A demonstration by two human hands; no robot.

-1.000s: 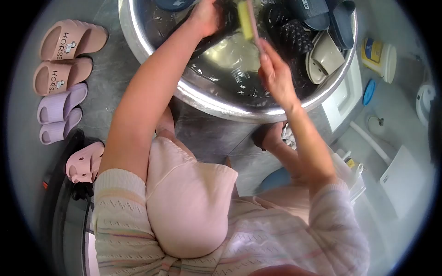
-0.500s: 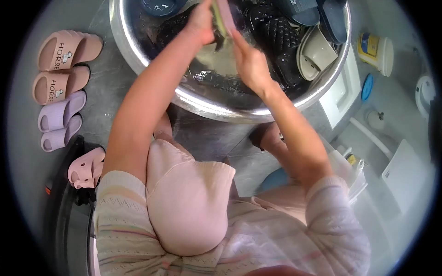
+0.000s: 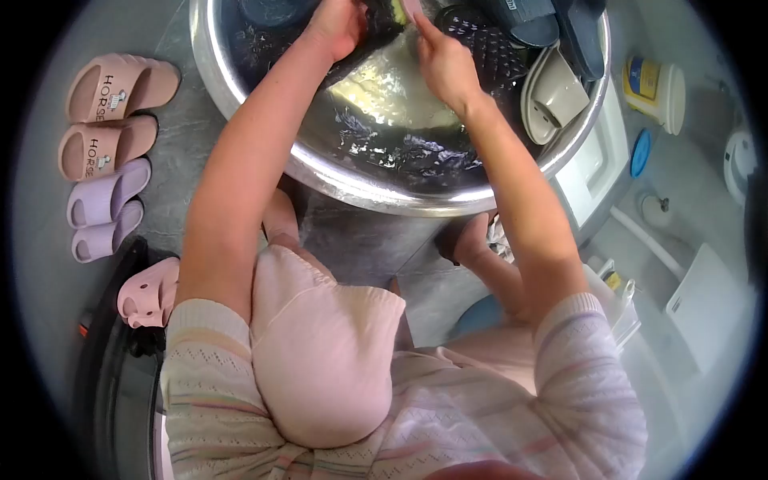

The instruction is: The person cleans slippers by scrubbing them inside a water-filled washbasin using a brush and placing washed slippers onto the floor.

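A large metal basin (image 3: 336,182) of dark water stands in front of me. At its far side my left hand (image 3: 340,28) is closed round a dark slipper (image 3: 386,26), which the top edge partly cuts off. My right hand (image 3: 448,68) grips a pink brush (image 3: 411,10) with yellow-green bristles against the slipper; most of the brush is out of view. To the right of that hand lies a black quilted slipper (image 3: 488,52), partly under water. Dark blue slides (image 3: 528,24) and a beige slipper (image 3: 560,100) rest along the basin's right side.
Pink slides (image 3: 104,88), lilac slides (image 3: 104,196) and a pink clog (image 3: 150,292) line the floor at left. On the right are a white bucket (image 3: 668,96) with a yellow label, a blue disc (image 3: 640,152) and a white pipe (image 3: 644,236). My knees are below the rim.
My left hand has shifted left and slightly up, and the dark slipper now shows in it. My right hand and the brush have moved a little right. The water's surface has shifted.
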